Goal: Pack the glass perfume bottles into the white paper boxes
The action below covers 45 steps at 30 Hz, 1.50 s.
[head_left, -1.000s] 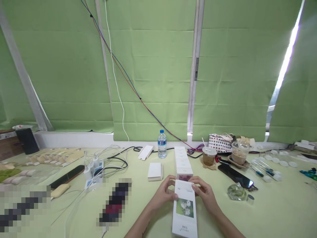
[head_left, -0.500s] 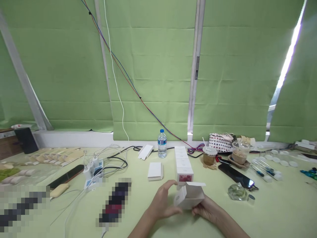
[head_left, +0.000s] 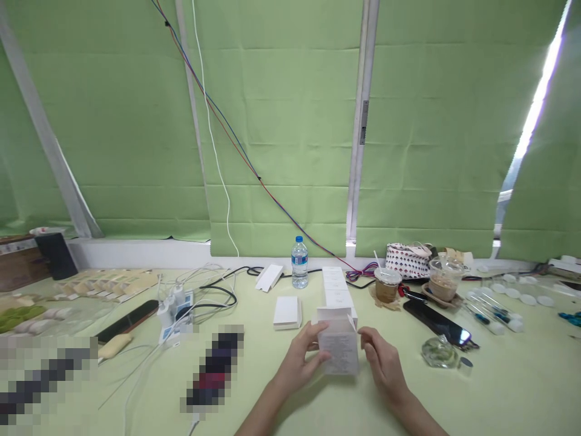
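And here it's a white box (head_left: 338, 351) at the hands, over a pale yellow-green desk (head_left: 254, 393), with a blue-capped clear bottle (head_left: 299, 266) beyond them and, right of them, a black phone (head_left: 437, 324) and a white pouch (head_left: 408, 261) dotted dark.

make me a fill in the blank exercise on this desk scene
The left hand holds an open cardboard box whose colour is ____. The cap on the clear plastic water bottle is ____. Seen from here, the white patterned pouch sits to the ____ of the bottle.

white; blue; right
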### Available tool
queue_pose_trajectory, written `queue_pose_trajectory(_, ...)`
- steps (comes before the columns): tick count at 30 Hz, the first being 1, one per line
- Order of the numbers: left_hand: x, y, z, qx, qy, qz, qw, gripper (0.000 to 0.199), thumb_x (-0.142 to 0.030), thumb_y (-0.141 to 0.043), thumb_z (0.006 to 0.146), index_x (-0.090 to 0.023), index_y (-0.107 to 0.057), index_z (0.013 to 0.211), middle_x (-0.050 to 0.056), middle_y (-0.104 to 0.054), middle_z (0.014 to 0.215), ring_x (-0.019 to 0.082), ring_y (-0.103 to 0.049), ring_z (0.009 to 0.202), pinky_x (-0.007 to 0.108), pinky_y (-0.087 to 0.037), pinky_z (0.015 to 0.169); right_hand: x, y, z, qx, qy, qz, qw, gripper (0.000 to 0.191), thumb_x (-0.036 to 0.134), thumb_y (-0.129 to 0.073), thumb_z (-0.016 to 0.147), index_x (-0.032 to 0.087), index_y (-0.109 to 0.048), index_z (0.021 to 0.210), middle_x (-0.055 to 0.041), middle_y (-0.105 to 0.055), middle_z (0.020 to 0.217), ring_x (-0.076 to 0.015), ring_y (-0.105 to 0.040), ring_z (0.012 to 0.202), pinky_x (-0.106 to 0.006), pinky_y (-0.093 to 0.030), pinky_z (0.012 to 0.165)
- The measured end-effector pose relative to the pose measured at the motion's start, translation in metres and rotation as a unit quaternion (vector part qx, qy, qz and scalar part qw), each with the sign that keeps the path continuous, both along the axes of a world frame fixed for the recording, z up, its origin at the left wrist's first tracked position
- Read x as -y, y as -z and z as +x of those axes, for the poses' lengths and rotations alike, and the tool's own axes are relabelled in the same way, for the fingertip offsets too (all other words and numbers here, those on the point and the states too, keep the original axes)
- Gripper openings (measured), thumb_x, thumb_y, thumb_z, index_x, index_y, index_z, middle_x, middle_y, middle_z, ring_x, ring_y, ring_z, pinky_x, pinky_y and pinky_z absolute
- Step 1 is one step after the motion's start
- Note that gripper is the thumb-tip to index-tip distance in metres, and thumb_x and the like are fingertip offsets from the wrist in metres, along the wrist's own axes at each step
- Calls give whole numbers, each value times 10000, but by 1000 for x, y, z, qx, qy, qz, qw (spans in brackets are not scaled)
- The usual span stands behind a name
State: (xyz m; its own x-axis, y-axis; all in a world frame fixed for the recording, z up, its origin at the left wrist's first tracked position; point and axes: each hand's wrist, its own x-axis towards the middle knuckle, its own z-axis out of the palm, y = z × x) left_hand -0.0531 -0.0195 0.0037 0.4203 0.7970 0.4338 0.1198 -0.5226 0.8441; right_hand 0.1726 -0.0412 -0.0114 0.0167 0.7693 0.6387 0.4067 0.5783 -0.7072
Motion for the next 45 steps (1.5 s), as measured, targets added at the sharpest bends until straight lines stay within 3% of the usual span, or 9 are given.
queue_pose_trajectory(4, 7, 1, 2, -76, -13, 26, 997, 489, -324, -657, 793, -284, -529, 1264, 70, -649, 1173, 259, -608, 1037, 415, -491, 946, 8, 1, 3, -15, -5, 62, 998, 408, 556, -501, 847, 213, -510, 1068, -4, -534, 722, -158, -468, 550, -275, -380, 513)
queue_pose_trajectory(8, 14, 12, 3, -117, -18, 37, 992, 557, -335, -650, 807, -281, -467, 1330, 76, -635, 1251, 270, -602, 1091, 414, -463, 976, 19, -5, -6, -142, -19, -86, 986, 332, 506, -523, 863, 243, -439, 1046, 56, -455, 628, -123, -410, 495, -228, -290, 456)
queue_pose_trajectory(15, 22, 29, 6, -137, -75, 25, 987, 619, -350, -509, 891, -282, -271, 1457, 105, -578, 1330, 271, -608, 1113, 418, -470, 964, 26, -7, -9, -314, -192, -315, 875, 455, 625, -599, 758, 254, -423, 955, 111, -377, 570, -49, -222, 407, -180, -120, 412)
queue_pose_trajectory(23, 27, 31, 14, -50, -34, 3, 998, 600, -285, -476, 899, -275, -269, 1462, 76, -510, 1391, 248, -473, 1265, 380, -359, 1076, 20, 7, -16, -139, -68, -225, 962, 421, 595, -493, 843, 221, -418, 665, 73, -329, 588, -110, -339, 538, -214, -277, 474)
queue_pose_trajectory(29, 22, 31, 23, -48, -58, -118, 990, 708, -350, -520, 860, -258, -192, 1480, 85, -582, 1214, 200, -623, 909, 353, -483, 900, 5, -1, -16, -41, -27, -230, 972, 379, 508, -430, 843, 204, -467, 621, 26, -414, 594, -156, -386, 599, -249, -299, 539)
queue_pose_trajectory(34, 23, 25, 10, -121, -63, -20, 990, 628, -418, -564, 833, -230, -382, 1405, 119, -609, 1174, 285, -575, 1048, 392, -445, 927, 10, -5, -11, -18, -9, -222, 975, 459, 592, -433, 834, 205, -437, 586, 25, -395, 562, -155, -377, 581, -249, -288, 531)
queue_pose_trajectory(38, 9, 7, -12, -135, -196, 59, 969, 399, -512, -432, 881, -233, -570, 1129, 112, -653, 1066, 284, -598, 992, 383, -454, 880, 20, -12, -4, -36, 27, -176, 983, 522, 649, -480, 806, 208, -444, 529, 27, -401, 512, -153, -387, 543, -247, -312, 496)
queue_pose_trajectory(41, -19, -13, -25, -217, -379, 28, 899, 396, -447, -249, 941, -208, -503, 1129, 108, -600, 1148, 259, -544, 1109, 374, -410, 937, 31, -18, -3, -43, 44, -135, 989, 512, 628, -463, 836, 210, -466, 541, 17, -429, 523, -157, -400, 535, -255, -328, 492)
queue_pose_trajectory(45, -65, -22, -30, -304, -437, -52, 845, 640, -483, -536, 784, -87, -397, 1267, 240, -532, 1228, 402, -448, 1203, 495, -355, 945, 45, -17, -10, -29, 59, -45, 997, 462, 486, -397, 927, 222, -434, 550, 13, -415, 538, -149, -395, 507, -263, -325, 496)
